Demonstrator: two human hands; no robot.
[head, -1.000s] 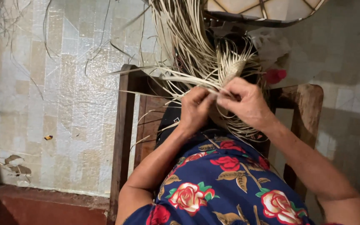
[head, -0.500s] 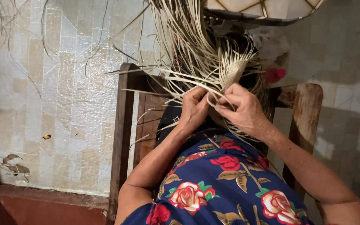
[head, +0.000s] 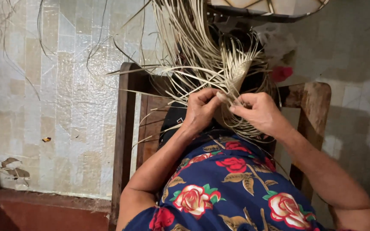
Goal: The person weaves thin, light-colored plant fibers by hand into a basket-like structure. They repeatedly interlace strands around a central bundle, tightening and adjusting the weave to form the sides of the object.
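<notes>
A bundle of pale straw strips (head: 202,55) fans out above my lap, its lower part plaited into a small woven piece (head: 236,72). My left hand (head: 200,110) pinches several strips at the bottom of the weave. Just to its right, my right hand (head: 260,113) grips other strips, thumb and forefinger closed on them. The two hands almost touch. Loose strips curl around and below both hands. My lap is covered by dark blue cloth with red roses (head: 228,184).
A wooden chair frame (head: 123,137) stands under and around my lap, its right post (head: 315,107) beside my right forearm. Worn pale floor tiles (head: 43,107) lie to the left, a red step (head: 39,211) at bottom left, a woven object (head: 270,6) at the top.
Both hands have shifted slightly down and right along the weave, and the fingers have regripped different strips. The straw bundle has swayed a little.
</notes>
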